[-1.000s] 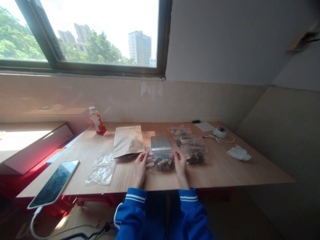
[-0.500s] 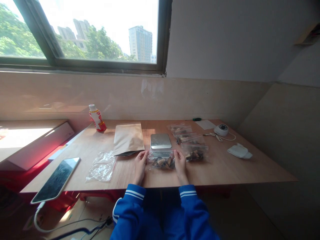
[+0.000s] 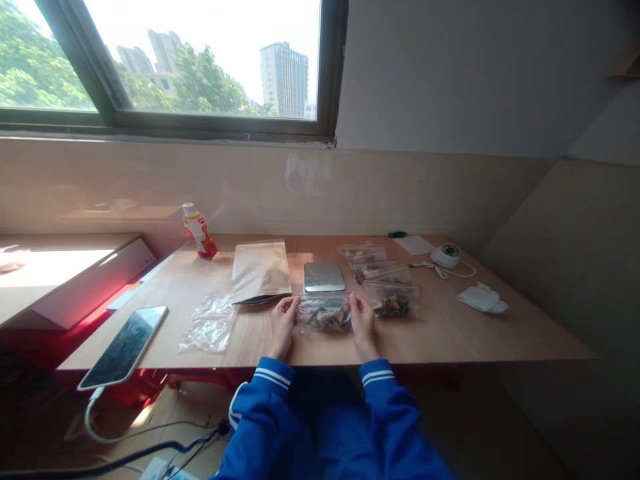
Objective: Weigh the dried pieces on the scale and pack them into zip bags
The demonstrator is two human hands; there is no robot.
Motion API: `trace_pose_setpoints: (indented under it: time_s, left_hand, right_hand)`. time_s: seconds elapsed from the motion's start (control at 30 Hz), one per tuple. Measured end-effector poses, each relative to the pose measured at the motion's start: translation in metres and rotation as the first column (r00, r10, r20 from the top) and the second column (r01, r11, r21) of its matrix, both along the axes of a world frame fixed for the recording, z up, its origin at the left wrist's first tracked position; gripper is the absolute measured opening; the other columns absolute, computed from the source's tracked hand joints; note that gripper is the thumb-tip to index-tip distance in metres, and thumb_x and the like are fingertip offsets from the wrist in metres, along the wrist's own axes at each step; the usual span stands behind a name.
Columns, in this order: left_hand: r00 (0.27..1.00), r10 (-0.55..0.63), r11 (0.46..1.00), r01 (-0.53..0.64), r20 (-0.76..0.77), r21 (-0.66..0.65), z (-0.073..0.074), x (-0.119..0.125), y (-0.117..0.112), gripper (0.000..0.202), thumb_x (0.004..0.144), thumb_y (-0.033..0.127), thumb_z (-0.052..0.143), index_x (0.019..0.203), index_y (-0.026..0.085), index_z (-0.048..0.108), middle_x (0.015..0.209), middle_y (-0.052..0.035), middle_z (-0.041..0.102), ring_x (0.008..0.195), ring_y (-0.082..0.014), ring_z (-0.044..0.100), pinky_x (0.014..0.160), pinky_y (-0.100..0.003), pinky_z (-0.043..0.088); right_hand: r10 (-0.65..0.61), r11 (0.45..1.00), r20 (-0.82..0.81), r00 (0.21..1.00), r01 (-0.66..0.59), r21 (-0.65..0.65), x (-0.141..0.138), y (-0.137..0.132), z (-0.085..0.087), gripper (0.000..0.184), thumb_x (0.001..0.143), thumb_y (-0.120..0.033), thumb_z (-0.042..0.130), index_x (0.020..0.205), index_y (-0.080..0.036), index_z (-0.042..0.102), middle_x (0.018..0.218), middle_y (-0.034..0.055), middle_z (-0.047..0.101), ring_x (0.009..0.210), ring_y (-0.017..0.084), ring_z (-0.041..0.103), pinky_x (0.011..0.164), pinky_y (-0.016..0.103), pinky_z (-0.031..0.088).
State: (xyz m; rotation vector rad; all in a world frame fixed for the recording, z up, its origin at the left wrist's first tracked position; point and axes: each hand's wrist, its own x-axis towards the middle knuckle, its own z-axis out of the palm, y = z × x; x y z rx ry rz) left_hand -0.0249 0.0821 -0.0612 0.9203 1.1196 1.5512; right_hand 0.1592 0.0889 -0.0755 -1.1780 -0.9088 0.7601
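A clear zip bag (image 3: pixel 326 317) with dark and tan dried pieces in it is stretched between my two hands near the table's front edge. My left hand (image 3: pixel 284 327) pinches its upper left corner, and my right hand (image 3: pixel 363 323) pinches the upper right one. Just behind the bag lies a flat silver scale (image 3: pixel 324 277). Several similar filled zip bags (image 3: pixel 393 301) lie in an overlapping row to the right of the scale. On the left are a kraft paper pouch (image 3: pixel 261 270), its dark mouth facing me, and some empty clear bags (image 3: pixel 210 325).
A phone (image 3: pixel 125 347) on a charging cable juts over the left table edge. Behind it stands a drink bottle (image 3: pixel 199 230). To the right are a white dome camera (image 3: pixel 445 256) with its wire, a crumpled white tissue (image 3: pixel 483 298), a paper sheet (image 3: pixel 414 245) and a green-handled tool (image 3: pixel 397 234).
The view has shifted slightly, so everything sits a little higher and further right. Both hands keep their pinch on the bag's top corners; the bag has barely moved.
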Motion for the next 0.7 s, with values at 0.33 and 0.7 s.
trace_pose_setpoints:
  time_s: [0.33,0.7]
  left_hand:
    - [0.99,-0.123,0.992,0.123,0.066,-0.004,0.007,0.0,-0.003,0.043,0.073,0.053,0.066,0.097,0.017,0.063,0.09,-0.006,0.069,0.072,-0.0187,0.066,0.063,-0.029,0.052]
    - [0.991,-0.126,0.991,0.127,-0.035,0.044,0.012,0.001,-0.008,0.036,0.071,0.047,0.07,0.09,0.017,0.066,0.082,-0.0039,0.07,0.07,-0.0159,0.066,0.063,-0.025,0.048]
  right_hand:
    - [0.122,0.993,-0.04,0.992,-0.122,0.001,-0.004,-0.005,0.011,0.046,0.083,-0.061,0.049,0.098,-0.019,0.06,0.074,0.0063,0.074,0.076,0.025,0.068,0.072,0.036,0.051]
    - [0.186,0.982,-0.053,0.981,-0.185,0.025,-0.003,-0.008,0.014,0.041,0.078,-0.058,0.059,0.091,-0.019,0.063,0.074,0.004,0.07,0.072,0.021,0.066,0.07,0.032,0.051]
